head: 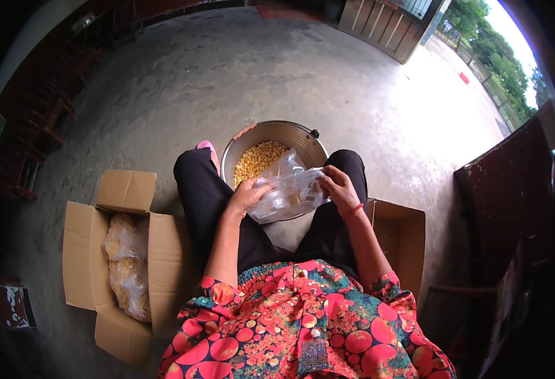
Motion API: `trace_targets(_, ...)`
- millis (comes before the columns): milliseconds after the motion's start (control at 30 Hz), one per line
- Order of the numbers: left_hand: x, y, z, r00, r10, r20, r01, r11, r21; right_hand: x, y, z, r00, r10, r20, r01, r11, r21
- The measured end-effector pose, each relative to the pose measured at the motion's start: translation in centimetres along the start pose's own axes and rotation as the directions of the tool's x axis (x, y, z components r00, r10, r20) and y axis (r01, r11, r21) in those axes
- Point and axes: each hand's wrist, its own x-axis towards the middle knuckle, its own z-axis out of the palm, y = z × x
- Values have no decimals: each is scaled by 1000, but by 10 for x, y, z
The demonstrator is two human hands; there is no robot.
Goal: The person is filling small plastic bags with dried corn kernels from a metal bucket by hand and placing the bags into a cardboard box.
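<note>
A clear plastic bag (287, 196) is stretched between my two hands, just above the near rim of a metal bucket (306, 139). My left hand (250, 194) pinches the bag's left edge between thumb and fingers. On the other side, my right hand (339, 185), with a red beaded bracelet at the wrist, grips its upper right edge. No kernels show inside the bag. Yellow corn kernels (258, 158) lie in the bucket, which stands on the floor between my knees. The bag and my hands hide the bucket's near part.
At my left, an open cardboard box (80, 256) holds filled plastic bags (128, 270). Another cardboard box (403, 232) stands close by my right leg. Wooden chairs (54, 118) line the left wall. A door (384, 26) stands open at the upper right, above the concrete floor (187, 80).
</note>
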Motion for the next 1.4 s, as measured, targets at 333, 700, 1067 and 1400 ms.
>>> trace_targets(333, -7, 39, 60, 741, 668, -63, -493, 606, 624, 14, -58, 34, 909, -334, 249, 417, 719, -556)
trace_targets(700, 2, 36, 37, 669, 534, -517, -453, 845, 286, 5, -13, 37, 932, -362, -10, 269, 710, -651)
trace_targets(1067, -18, 62, 60, 603, 790, -110, -466, 460, 756, 23, -24, 7, 989, 117, 95, -111, 992, -65)
trace_targets(1400, 18, 3, 20, 838, 284, -467, -350, 935, -59, 28, -13, 0, 881, -443, 165, 350, 379, -857)
